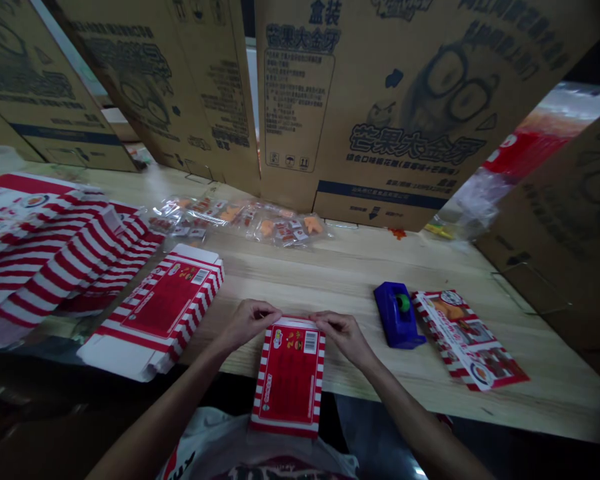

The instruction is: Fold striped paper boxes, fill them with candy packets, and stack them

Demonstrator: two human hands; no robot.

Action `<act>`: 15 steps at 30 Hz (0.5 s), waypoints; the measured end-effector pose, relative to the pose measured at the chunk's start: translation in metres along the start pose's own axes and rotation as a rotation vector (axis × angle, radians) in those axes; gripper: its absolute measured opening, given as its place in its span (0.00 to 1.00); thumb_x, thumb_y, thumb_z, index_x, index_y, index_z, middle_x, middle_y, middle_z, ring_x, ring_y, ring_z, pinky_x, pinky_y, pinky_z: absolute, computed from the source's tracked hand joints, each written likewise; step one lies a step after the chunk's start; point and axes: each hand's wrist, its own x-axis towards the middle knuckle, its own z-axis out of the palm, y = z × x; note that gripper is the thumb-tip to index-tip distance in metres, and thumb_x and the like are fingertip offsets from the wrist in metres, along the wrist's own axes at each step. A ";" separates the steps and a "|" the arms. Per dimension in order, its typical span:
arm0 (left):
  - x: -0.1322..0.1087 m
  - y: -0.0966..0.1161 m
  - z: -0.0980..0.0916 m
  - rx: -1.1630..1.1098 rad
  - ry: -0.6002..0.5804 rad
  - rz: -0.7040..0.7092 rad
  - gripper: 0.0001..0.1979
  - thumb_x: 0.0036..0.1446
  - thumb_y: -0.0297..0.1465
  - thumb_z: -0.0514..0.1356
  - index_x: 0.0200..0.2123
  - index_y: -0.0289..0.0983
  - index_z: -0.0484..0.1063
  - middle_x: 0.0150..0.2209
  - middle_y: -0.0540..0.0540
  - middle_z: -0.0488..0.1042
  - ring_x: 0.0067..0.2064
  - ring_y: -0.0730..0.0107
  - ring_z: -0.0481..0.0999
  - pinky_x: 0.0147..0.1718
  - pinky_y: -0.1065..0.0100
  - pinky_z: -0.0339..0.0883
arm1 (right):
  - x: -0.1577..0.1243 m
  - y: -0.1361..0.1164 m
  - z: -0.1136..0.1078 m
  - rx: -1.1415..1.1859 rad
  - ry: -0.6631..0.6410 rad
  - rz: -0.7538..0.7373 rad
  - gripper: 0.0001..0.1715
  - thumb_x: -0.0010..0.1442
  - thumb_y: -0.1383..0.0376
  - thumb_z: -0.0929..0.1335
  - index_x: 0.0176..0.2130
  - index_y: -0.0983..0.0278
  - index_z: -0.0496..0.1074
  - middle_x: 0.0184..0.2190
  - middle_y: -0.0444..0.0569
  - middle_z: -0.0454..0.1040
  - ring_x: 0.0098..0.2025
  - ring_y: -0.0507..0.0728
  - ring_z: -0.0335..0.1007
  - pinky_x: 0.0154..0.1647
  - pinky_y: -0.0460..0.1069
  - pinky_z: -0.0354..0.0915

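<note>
My left hand (250, 323) and my right hand (340, 335) both pinch the far edge of a red-and-white striped paper carton (289, 377), which hangs over the front edge of the wooden table (340, 280) towards my body. Its red panel with a barcode faces up. My fingers cover part of the top flap. To the left of my left hand lies a similar striped carton (155, 310). To the right of my right hand stands a blue tape dispenser (397, 315).
Several flattened striped cartons (55, 253) are piled at the left. Clear bags of orange sweets (240, 220) lie at the back, and a printed flat carton (470, 340) lies at the right. Large upright cardboard boxes (380, 113) wall off the far side.
</note>
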 end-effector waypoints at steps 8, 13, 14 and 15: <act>-0.014 0.009 -0.004 0.302 -0.063 0.270 0.08 0.56 0.30 0.60 0.33 0.34 0.79 0.30 0.44 0.76 0.32 0.70 0.74 0.33 0.71 0.66 | -0.007 -0.005 0.003 -0.187 -0.008 0.077 0.10 0.53 0.60 0.73 0.35 0.62 0.79 0.34 0.50 0.80 0.37 0.59 0.76 0.40 0.52 0.71; -0.017 0.017 -0.002 0.361 -0.021 0.264 0.06 0.56 0.29 0.60 0.32 0.35 0.78 0.30 0.46 0.78 0.31 0.71 0.74 0.31 0.73 0.63 | -0.007 -0.014 0.003 -0.117 -0.018 0.135 0.10 0.53 0.60 0.73 0.33 0.64 0.78 0.31 0.49 0.79 0.34 0.57 0.75 0.36 0.49 0.70; -0.015 0.018 -0.003 0.348 -0.023 0.236 0.07 0.56 0.29 0.60 0.31 0.35 0.78 0.29 0.46 0.78 0.30 0.72 0.74 0.30 0.74 0.63 | -0.006 -0.016 0.002 -0.081 -0.027 0.154 0.10 0.52 0.59 0.73 0.32 0.64 0.77 0.30 0.48 0.78 0.32 0.57 0.74 0.33 0.49 0.69; -0.013 0.020 -0.003 0.334 -0.029 0.205 0.07 0.56 0.29 0.60 0.30 0.34 0.78 0.28 0.47 0.78 0.29 0.73 0.73 0.29 0.75 0.62 | -0.004 -0.018 0.001 -0.046 -0.035 0.172 0.11 0.52 0.58 0.73 0.31 0.64 0.77 0.28 0.48 0.78 0.30 0.56 0.74 0.31 0.48 0.68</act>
